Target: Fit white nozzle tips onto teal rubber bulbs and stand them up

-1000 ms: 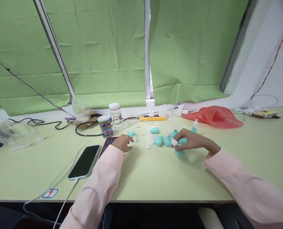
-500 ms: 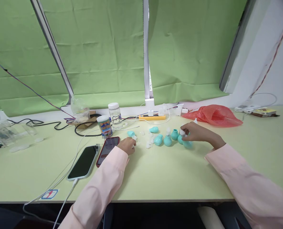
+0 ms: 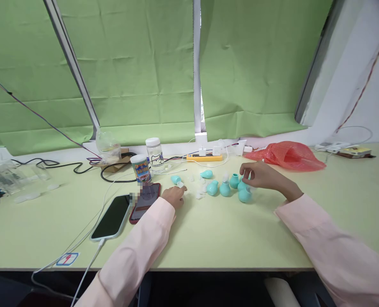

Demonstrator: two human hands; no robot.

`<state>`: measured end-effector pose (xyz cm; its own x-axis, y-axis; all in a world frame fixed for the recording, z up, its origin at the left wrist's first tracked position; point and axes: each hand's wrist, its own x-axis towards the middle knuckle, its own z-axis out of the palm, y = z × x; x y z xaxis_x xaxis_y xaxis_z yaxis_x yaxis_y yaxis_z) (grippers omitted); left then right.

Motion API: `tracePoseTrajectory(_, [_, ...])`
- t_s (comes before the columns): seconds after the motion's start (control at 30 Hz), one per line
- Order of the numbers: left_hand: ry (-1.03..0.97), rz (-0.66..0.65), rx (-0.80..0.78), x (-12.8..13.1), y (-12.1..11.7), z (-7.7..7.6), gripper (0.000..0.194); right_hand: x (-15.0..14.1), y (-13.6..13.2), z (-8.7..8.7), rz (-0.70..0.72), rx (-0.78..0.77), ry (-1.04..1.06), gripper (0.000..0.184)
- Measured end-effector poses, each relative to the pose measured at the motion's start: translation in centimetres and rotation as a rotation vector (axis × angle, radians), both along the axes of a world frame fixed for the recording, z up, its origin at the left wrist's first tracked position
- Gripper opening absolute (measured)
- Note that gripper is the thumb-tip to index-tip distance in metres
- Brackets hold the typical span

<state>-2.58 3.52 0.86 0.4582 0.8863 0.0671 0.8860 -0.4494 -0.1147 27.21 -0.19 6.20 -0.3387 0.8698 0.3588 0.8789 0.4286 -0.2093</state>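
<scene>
My left hand [image 3: 174,197] rests low over the table with its fingers curled. A small white plastic piece [image 3: 180,184] shows at its fingertips, beside a teal bulb [image 3: 175,179] lying on its side. My right hand [image 3: 256,175] hovers over the right end of a group of teal bulbs, thumb and fingers bent towards each other. What lies between those fingers is hidden. Just below it stands one teal bulb [image 3: 244,195]. Several more bulbs are to the left, among them an open-necked one [image 3: 234,181] and one with a translucent white top [image 3: 225,188].
Small white pieces [image 3: 201,192] lie between my hands. Two phones [image 3: 111,218] and a printed can [image 3: 141,169] are on the left, with a clear jar [image 3: 155,157] behind. A yellow power strip [image 3: 204,157] and a red plastic bag [image 3: 285,156] lie at the back.
My left hand has shifted slightly right. The fingers of my right hand have risen a little, and the bulb beneath it, blurred before, now sits further left and still.
</scene>
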Motion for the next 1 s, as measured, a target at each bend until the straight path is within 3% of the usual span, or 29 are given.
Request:
tracePoseTrajectory(0.17, [-0.004, -0.035, 0.008, 0.6, -0.1, -0.1, 0.027, -0.6, 0.3, -0.5, 0.023, 0.048, -0.03, 0.011])
tracePoseTrajectory(0.57, [-0.199, -0.097, 0.042, 1.5, 0.6, -1.1, 0.02, -2.3, 0.4, -1.3, -0.174, 0.294, -0.17, 0.021])
tracePoseTrajectory(0.7, [-0.292, -0.113, 0.072, 1.4, 0.9, -1.3, 0.021, -2.8, 0.2, -1.7, -0.194, 0.511, -0.133, 0.024])
tracePoseTrajectory(0.83, [-0.455, -0.126, 0.114, 1.5, 0.9, -1.3, 0.021, -4.7, -0.6, -3.1, 0.045, 0.675, -0.065, 0.019])
tracePoseTrajectory(0.93, [-0.506, -0.149, 0.09, 1.6, 0.9, -1.6, 0.02, -7.2, -1.3, -4.6, 0.288, 0.603, -0.091, 0.019])
tracePoseTrajectory(1.0, [-0.519, -0.157, 0.096, 1.6, 1.0, -1.7, 0.02, -8.7, -1.5, -5.5, 0.358, 0.54, -0.136, 0.021])
